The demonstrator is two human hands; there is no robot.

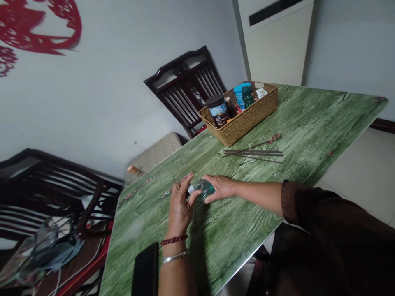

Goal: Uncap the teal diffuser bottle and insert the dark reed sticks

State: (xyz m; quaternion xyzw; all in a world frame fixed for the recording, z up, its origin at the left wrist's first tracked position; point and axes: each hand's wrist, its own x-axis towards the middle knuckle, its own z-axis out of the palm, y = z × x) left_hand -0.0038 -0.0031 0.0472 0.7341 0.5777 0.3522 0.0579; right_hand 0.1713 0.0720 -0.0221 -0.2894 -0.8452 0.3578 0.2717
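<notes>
A small glass bottle (203,190) of teal liquid with a silver cap lies tilted above the green wood-patterned table (154,238). My left hand (180,201) pinches the cap end between its fingers and thumb. My right hand (220,188) cups the bottle's body from the other side, covering part of the glass. A red bead bracelet (173,240) and a silver bangle (174,257) circle my left wrist. Thin dark rods (253,154) lie on the table beyond my right hand.
A wicker basket (242,127) holds a dark-lidded jar (217,111) and other packages at the table's far side. Dark wooden chairs (185,86) stand beyond the table, and a black object (145,271) lies at its near left.
</notes>
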